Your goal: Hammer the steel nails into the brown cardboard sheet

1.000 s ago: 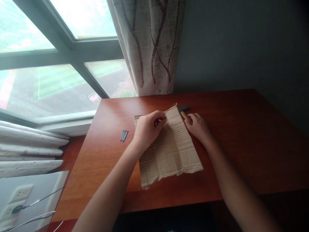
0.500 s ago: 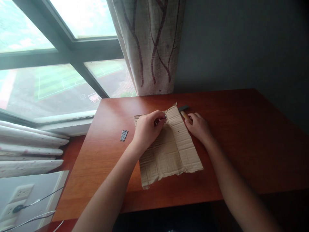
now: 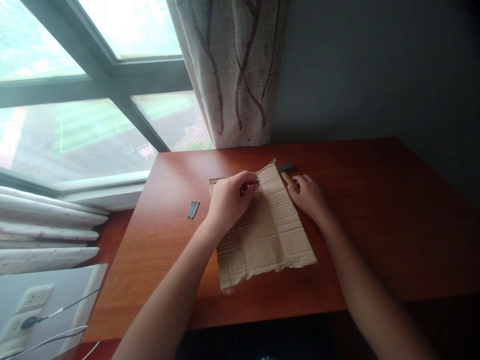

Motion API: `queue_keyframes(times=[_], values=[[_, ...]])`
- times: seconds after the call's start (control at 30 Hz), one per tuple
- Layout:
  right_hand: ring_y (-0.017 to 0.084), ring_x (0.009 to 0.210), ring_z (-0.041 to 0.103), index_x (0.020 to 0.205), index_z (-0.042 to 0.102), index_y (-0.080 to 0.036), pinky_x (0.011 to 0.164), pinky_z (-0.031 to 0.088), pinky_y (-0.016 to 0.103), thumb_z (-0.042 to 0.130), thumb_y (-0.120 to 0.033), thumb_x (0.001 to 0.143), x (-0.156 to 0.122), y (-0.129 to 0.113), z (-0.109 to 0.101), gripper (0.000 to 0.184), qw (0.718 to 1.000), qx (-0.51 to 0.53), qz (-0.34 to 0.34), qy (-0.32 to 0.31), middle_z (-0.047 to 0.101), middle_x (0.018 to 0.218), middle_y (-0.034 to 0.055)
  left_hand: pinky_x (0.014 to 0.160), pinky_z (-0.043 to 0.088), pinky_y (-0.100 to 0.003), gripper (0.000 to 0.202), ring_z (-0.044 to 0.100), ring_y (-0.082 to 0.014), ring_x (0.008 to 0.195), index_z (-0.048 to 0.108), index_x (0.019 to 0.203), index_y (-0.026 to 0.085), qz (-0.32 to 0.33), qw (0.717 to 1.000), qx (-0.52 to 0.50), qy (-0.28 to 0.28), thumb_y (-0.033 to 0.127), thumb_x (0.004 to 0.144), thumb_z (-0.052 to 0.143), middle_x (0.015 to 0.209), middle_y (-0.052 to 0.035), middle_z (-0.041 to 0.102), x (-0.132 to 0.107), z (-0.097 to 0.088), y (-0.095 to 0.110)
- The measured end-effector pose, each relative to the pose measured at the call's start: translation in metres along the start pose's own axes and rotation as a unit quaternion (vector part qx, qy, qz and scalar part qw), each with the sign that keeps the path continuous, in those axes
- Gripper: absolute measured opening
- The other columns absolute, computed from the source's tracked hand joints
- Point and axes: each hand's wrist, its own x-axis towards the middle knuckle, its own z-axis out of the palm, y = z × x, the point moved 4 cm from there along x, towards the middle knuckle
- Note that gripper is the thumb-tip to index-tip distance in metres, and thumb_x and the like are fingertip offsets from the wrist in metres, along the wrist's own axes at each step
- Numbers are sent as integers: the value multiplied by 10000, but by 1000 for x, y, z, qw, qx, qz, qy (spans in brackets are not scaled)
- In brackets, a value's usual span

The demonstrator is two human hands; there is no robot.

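A torn, creased piece of corrugated cardboard (image 3: 260,237) lies flat on the reddish-brown wooden table. Over its far left part, my left hand (image 3: 233,197) is closed in a pinch. A small dark tip of a nail (image 3: 257,180) shows at the fingertips, while the rest is hidden by the fingers. Beside the cardboard's far right edge, my right hand (image 3: 309,197) is wrapped round the pale wooden handle of a hammer (image 3: 290,181). The hammer's dark head rests low near the cardboard's far corner. Several loose nails (image 3: 193,210) lie side by side, left of my left hand.
The table (image 3: 375,210) reaches the wall at the back and the window (image 3: 101,125) at the left. A patterned curtain (image 3: 243,75) hangs behind the far edge. Cables and a wall socket (image 3: 35,297) are at the lower left.
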Motion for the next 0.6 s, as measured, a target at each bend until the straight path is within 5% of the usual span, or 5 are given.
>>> queue_keyframes(times=[0.6], values=[[273, 919, 635, 1069, 666, -157, 779, 458, 351, 535, -302, 911, 0, 1, 1, 251, 1000, 2, 3, -2, 679, 1017, 142, 577, 433, -220, 53, 582, -104, 562, 707, 867, 204, 4, 1000, -6, 6, 201, 867, 654, 680, 21, 694, 0, 1, -2]])
